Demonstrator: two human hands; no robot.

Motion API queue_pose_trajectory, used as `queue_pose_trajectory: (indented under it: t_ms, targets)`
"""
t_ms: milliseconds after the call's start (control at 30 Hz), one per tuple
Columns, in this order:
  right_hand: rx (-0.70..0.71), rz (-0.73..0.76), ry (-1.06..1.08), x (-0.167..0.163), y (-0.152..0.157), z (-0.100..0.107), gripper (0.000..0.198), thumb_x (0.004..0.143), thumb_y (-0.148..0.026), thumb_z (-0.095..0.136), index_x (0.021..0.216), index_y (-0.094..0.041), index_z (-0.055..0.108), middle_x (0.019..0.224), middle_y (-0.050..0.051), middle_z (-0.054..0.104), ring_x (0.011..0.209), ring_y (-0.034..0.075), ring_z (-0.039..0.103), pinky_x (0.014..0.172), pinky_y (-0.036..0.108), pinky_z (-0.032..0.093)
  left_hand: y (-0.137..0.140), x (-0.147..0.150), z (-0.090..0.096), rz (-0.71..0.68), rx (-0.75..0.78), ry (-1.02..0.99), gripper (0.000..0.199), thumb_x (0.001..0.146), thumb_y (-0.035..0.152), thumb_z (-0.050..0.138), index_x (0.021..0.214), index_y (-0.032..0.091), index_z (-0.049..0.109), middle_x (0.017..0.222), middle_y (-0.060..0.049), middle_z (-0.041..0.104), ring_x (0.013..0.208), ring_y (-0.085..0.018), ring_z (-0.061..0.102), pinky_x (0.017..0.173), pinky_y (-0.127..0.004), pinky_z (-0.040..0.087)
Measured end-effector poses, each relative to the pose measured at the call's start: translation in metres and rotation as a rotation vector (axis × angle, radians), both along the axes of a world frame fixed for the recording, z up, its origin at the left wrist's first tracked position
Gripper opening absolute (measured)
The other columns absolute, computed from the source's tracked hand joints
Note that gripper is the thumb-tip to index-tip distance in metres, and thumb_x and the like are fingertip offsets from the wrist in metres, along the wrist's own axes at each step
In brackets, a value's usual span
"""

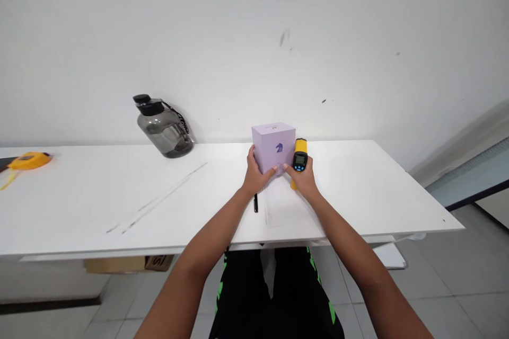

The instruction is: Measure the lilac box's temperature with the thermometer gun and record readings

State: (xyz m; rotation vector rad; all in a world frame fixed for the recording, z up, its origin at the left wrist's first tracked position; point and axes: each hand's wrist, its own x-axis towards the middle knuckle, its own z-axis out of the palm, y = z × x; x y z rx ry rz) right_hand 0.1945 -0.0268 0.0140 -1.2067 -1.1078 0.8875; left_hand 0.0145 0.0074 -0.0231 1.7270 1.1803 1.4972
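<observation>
A pale purple box with a dark horse-head logo stands near the back of the white table, its top face showing. My left hand grips its left side, thumb on the lower front. From the right, my right hand closes in with its thumb on the box's lower front; its other fingers are partly hidden. Between that hand and the box's right side is a yellow and black infrared thermometer, screen facing me, its handle partly covered by the hand. A black pen lies below my left hand, beside white paper.
A grey translucent water bottle leans at the back left by the wall. At the far left lies a yellow tape measure. The white table ends at the right. Beneath it are a cardboard box and a white flat object.
</observation>
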Motion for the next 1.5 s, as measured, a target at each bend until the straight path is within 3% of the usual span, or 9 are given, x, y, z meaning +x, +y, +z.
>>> queue_pose_trajectory:
  t_ms: [433, 1500]
  targets:
    - [0.019, -0.023, -0.076, -0.0001, 0.0049, -0.0063, 0.063, 0.067, -0.055, 0.078, 0.109, -0.024, 0.04, 0.099, 0.002, 0.061, 0.091, 0.02, 0.059, 0.081, 0.037, 0.049, 0.0012, -0.0022, -0.0024, -0.004, 0.01, 0.023, 0.114, 0.072, 0.052, 0.081, 0.157, 0.032, 0.007, 0.162, -0.017, 0.02, 0.151, -0.037, 0.025, 0.119, -0.058, 0.03]
    - [0.055, -0.013, -0.069, 0.0022, 0.0037, -0.0073, 0.063, 0.068, -0.055, 0.078, 0.11, -0.026, 0.04, 0.101, 0.002, 0.061, 0.091, 0.02, 0.059, 0.082, 0.038, 0.05, 0.0005, -0.0023, -0.0018, -0.009, 0.053, 0.041, 0.112, 0.074, 0.054, 0.079, 0.156, 0.032, 0.006, 0.161, -0.017, 0.021, 0.151, -0.036, 0.026, 0.12, -0.058, 0.03]
